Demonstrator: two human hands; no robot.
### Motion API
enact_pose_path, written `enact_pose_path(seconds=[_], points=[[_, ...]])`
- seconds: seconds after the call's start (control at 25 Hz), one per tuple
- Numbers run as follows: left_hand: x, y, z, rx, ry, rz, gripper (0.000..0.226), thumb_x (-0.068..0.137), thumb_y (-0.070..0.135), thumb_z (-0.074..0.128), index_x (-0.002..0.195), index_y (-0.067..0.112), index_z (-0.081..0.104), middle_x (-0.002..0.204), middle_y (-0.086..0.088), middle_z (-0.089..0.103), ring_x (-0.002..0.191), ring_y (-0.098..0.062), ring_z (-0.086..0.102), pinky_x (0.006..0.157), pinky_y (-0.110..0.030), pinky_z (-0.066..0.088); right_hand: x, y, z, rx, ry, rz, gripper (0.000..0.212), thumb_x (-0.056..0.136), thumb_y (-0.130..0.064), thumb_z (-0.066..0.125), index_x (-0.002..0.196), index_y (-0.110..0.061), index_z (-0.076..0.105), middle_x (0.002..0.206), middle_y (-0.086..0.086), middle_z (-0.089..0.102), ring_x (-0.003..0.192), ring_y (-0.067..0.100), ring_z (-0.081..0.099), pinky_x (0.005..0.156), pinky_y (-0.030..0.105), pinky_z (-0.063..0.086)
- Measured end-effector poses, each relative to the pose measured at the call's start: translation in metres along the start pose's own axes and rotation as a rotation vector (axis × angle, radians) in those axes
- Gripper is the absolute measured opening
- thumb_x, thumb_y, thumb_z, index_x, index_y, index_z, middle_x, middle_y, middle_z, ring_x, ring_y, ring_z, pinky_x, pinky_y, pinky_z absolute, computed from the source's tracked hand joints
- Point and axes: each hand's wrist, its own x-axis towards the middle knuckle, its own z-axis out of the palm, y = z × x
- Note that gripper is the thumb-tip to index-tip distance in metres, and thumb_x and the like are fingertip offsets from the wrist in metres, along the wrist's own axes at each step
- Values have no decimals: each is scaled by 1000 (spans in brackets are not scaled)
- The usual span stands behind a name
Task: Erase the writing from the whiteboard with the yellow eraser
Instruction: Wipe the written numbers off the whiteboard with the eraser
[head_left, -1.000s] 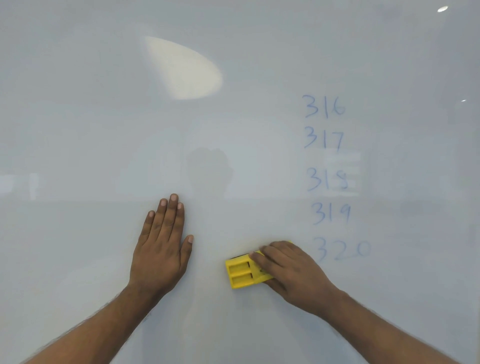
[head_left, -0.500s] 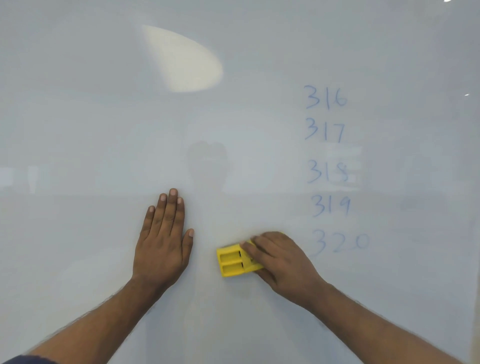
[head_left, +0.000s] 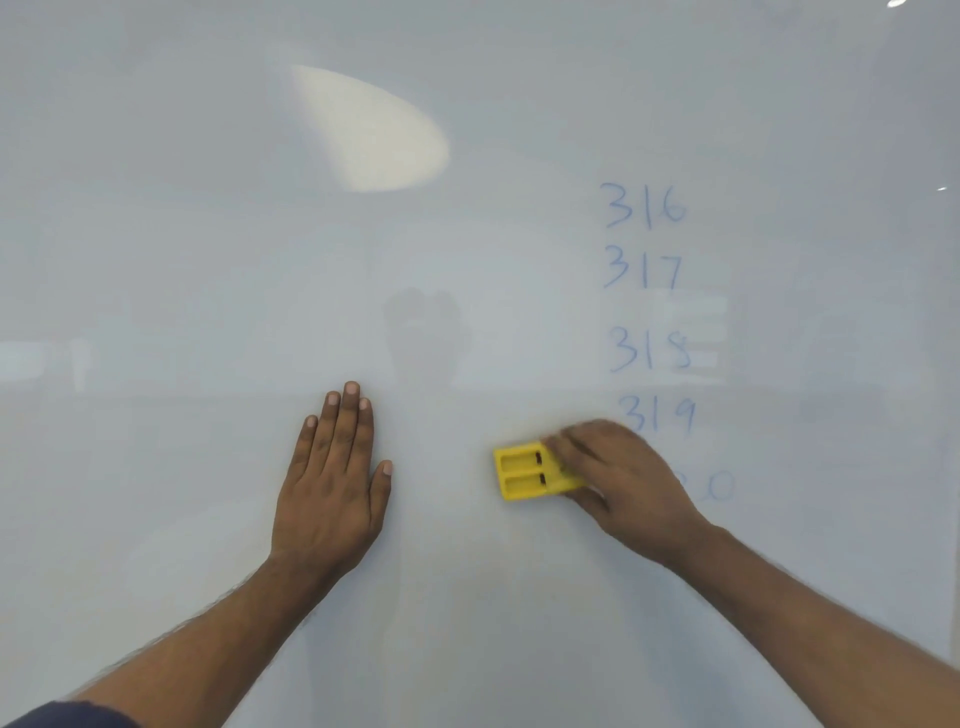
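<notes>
The whiteboard (head_left: 208, 260) fills the view. A column of blue numbers (head_left: 647, 270) runs down its right half: 316, 317, 318, 319, and a lowest line of which only a faint "0" (head_left: 723, 486) shows beside my hand. My right hand (head_left: 618, 478) grips the yellow eraser (head_left: 524, 470) and presses it on the board, left of the lowest line; the hand hides that line's first digits and is slightly blurred. My left hand (head_left: 335, 483) lies flat on the board, fingers together, left of the eraser and holding nothing.
A bright oval light reflection (head_left: 371, 132) sits at the upper middle of the board. A dim reflection of a person (head_left: 426, 332) shows at the centre. The board's left half carries no writing.
My right hand with the eraser has slid a little right, now covering the first digits of the lowest number. The left hand stays flat in place.
</notes>
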Motion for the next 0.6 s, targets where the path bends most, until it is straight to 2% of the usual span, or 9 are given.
enact_pose_path(seconds=[0.12, 0.24, 0.4, 0.6], points=[[17, 3, -10, 3, 9, 15, 66, 103, 35, 31, 157, 0, 20, 168, -13, 15, 156, -26, 10, 127, -44, 11, 26, 9, -23, 55, 143, 144, 51, 92, -35, 60, 136, -9, 54, 119, 8, 62, 108, 27, 56, 95, 33, 41], [48, 10, -20, -5, 36, 36, 65, 104, 36, 31, 158, 2, 18, 168, -11, 13, 157, -25, 9, 127, -44, 11, 36, 20, -39, 35, 158, 132, 54, 90, -32, 64, 138, -9, 52, 121, 7, 61, 109, 25, 54, 95, 31, 39], [92, 26, -27, -2, 67, 103, 65, 105, 39, 29, 159, 4, 18, 168, -10, 14, 156, -24, 10, 127, -42, 11, 38, 43, -53, 9, 182, 206, 58, 90, -40, 58, 141, -13, 49, 122, 4, 60, 109, 21, 53, 95, 31, 40], [153, 53, -34, -17, 107, 136, 65, 106, 41, 25, 159, 5, 18, 168, -9, 14, 156, -24, 11, 127, -40, 9, 53, 87, -87, -58, 206, 221, 59, 88, -42, 64, 139, -16, 52, 119, 1, 62, 104, 22, 54, 91, 27, 37]])
